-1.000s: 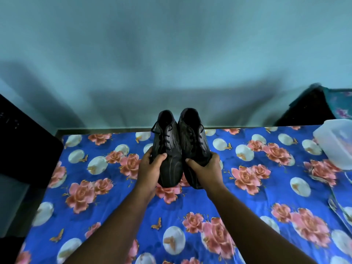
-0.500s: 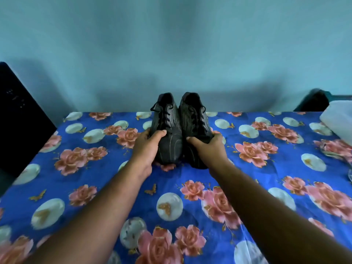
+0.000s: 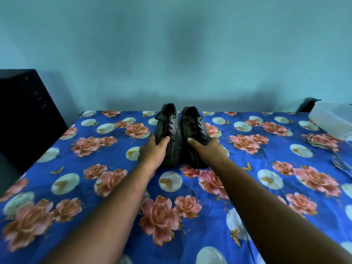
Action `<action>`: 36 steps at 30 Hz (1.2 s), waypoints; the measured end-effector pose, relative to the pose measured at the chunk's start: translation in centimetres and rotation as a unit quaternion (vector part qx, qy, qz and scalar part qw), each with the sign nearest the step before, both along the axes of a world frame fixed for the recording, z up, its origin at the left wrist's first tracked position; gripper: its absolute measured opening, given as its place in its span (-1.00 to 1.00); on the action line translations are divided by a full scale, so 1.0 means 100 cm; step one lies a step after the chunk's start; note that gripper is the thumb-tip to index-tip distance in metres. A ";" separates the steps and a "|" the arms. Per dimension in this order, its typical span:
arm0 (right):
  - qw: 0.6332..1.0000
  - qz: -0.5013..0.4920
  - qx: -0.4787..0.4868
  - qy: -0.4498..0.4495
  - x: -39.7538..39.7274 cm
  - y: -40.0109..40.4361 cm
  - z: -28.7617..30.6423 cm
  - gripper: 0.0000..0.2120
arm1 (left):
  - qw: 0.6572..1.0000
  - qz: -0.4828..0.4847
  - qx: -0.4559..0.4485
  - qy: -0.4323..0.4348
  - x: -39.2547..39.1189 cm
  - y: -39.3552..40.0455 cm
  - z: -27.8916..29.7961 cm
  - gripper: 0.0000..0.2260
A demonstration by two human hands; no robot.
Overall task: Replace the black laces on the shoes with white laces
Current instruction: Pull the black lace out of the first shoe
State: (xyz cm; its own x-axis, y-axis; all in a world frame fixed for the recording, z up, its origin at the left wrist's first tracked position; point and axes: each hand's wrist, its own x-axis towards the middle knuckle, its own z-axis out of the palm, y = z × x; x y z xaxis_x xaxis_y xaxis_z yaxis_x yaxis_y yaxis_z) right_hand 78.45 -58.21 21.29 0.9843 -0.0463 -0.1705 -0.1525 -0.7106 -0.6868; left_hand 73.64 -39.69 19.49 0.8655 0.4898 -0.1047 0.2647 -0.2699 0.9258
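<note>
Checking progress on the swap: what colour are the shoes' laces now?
Black laces, clearest in the head view.

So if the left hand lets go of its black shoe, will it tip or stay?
Probably stays: the left shoe appears to lie flat on the bedsheet, beside the right shoe. The sheet looks soft, so it may wobble. Its black laces look floppy.

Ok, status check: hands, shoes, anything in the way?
Left hand grips left shoe, right hand grips right shoe. Both on floral bedsheet, black laces in. Nothing obstructing.
</note>
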 end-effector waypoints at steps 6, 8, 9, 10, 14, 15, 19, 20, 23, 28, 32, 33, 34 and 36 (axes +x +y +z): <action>1.000 -0.004 0.002 -0.027 0.001 -0.007 -0.010 -0.01 | 0.996 -0.044 -0.059 -0.046 -0.008 0.004 -0.002 -0.32; 0.996 0.019 0.061 -0.062 0.005 -0.007 -0.012 -0.04 | 0.995 -0.049 -0.059 -0.056 -0.010 0.002 -0.005 -0.05; 0.991 0.038 0.103 -0.078 0.005 -0.007 -0.013 -0.02 | 0.996 -0.051 -0.054 -0.054 -0.012 0.000 -0.007 0.05; 0.985 0.055 0.140 -0.090 0.004 -0.007 -0.013 0.00 | 0.996 -0.057 -0.044 -0.055 -0.014 -0.002 -0.009 0.11; 0.982 0.092 0.132 -0.100 0.001 -0.005 -0.011 -0.03 | 0.996 -0.057 0.027 -0.065 -0.016 -0.009 -0.018 0.16; 0.983 0.092 0.121 -0.099 0.002 -0.005 -0.011 -0.05 | 0.995 -0.057 0.041 -0.065 -0.016 -0.010 -0.018 0.14; 0.985 0.088 0.109 -0.101 0.006 -0.004 -0.011 -0.10 | 0.995 -0.049 0.070 -0.057 -0.013 -0.008 -0.014 0.09; 0.985 0.088 0.104 -0.103 0.004 -0.004 -0.011 -0.11 | 0.995 -0.049 0.074 -0.052 -0.013 -0.008 -0.013 0.08; 0.986 0.082 0.097 -0.106 -0.007 -0.005 -0.012 -0.13 | 0.995 -0.050 0.076 -0.045 -0.018 -0.011 -0.009 0.07; 0.986 0.075 0.122 -0.090 -0.042 -0.015 -0.014 -0.10 | 0.985 -0.056 0.138 -0.085 -0.047 -0.027 -0.008 -0.14; 0.986 0.063 0.120 -0.097 -0.085 -0.029 -0.017 -0.14 | 0.961 -0.113 0.222 -0.119 -0.080 -0.048 -0.015 -0.31; 0.986 0.058 0.117 -0.102 -0.096 -0.032 -0.018 -0.14 | 0.955 -0.130 0.240 -0.117 -0.088 -0.053 -0.017 -0.36; 0.986 0.055 0.120 -0.105 -0.105 -0.036 -0.019 -0.13 | 0.949 -0.144 0.257 -0.114 -0.097 -0.057 -0.017 -0.41; 0.984 0.056 0.128 -0.107 -0.118 -0.043 -0.021 -0.10 | 0.941 -0.171 0.272 -0.106 -0.110 -0.064 -0.016 -0.41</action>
State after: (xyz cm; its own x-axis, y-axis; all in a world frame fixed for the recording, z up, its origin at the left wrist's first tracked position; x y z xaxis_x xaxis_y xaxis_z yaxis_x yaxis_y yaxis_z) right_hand 66.62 -62.52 19.22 0.9955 0.0816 0.0491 0.0843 -0.5147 -0.8532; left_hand 62.60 -46.11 17.92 0.9557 0.1103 0.2730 -0.0981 -0.7548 0.6486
